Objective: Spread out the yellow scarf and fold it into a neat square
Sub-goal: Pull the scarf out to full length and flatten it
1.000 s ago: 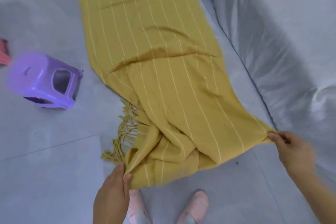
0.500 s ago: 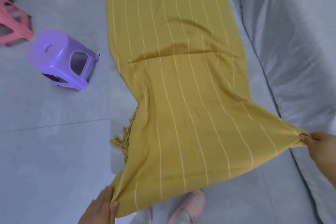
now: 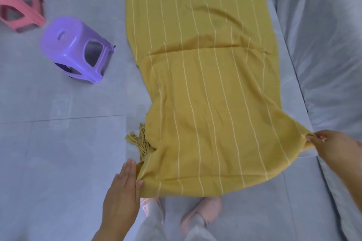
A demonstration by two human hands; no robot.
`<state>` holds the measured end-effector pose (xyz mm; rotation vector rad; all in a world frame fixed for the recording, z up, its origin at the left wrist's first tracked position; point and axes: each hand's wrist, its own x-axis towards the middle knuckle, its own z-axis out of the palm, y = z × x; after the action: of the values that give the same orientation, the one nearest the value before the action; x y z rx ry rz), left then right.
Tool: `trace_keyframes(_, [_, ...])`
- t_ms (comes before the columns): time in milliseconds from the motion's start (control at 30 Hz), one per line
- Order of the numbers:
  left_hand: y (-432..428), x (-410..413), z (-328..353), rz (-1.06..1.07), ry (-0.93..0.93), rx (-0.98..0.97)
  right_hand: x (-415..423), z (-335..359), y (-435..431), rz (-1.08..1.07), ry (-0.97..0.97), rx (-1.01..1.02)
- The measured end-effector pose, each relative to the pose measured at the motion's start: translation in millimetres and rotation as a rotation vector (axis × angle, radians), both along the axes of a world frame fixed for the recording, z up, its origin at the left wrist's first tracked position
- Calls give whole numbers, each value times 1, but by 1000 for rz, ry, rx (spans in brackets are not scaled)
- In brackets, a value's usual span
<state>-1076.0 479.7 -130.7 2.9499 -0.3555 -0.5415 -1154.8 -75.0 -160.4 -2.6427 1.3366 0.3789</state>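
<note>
The yellow scarf (image 3: 205, 84) lies lengthwise on the grey floor (image 3: 58, 152), running from the far edge down to the person's feet, thin white stripes along it and a crease across the middle. The left hand (image 3: 122, 191) pinches the near left corner, thumb on top of the cloth, fingers straight. The right hand (image 3: 331, 148) grips the near right corner between clenched fingertips, pulling it taut. Fringe (image 3: 140, 142) bunches out at the left edge. A purple stool (image 3: 76, 49) and a pink stool (image 3: 19, 11) lie tipped at far left. Grey bedding (image 3: 323, 45) runs along the right.
</note>
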Motion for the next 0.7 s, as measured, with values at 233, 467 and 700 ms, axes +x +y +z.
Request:
trace_keyframes(233, [-12,5,-6,28,33,-53,20,34,42,-91,-28,129])
trace_keyframes(467, [-26,12,-11,32,51,-53,29,30,46,-49,-27,115])
trace_keyframes(700, [-49,18,-14,-33,69,-68,37,30,54,1,-69,126])
